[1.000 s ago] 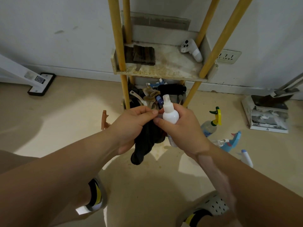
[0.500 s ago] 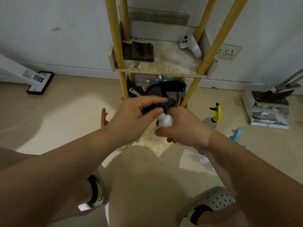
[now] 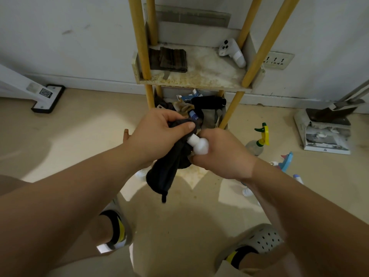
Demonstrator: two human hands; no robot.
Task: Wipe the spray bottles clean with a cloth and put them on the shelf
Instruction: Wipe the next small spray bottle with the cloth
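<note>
Black cloth point(image 3: 169, 166) is hanging from the left hand point(image 3: 157, 136), thumb & fingers pinching it over the top of a small white plastic spray bottle point(image 3: 198, 144). Right hand point(image 3: 221, 154) is gripping that bottle's body, touching the left. Beyond both hands, a stained white shelf w/ yellow wooden posts point(image 3: 199, 80) is standing. Right of the right hand, a yellow-trigger spray bottle point(image 3: 257, 142) is sitting on the floor.

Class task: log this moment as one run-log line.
stage: wiping | right hand: holds white spray bottle | left hand: rubs dark cloth over nozzle | shelf: bottle not placed
</note>
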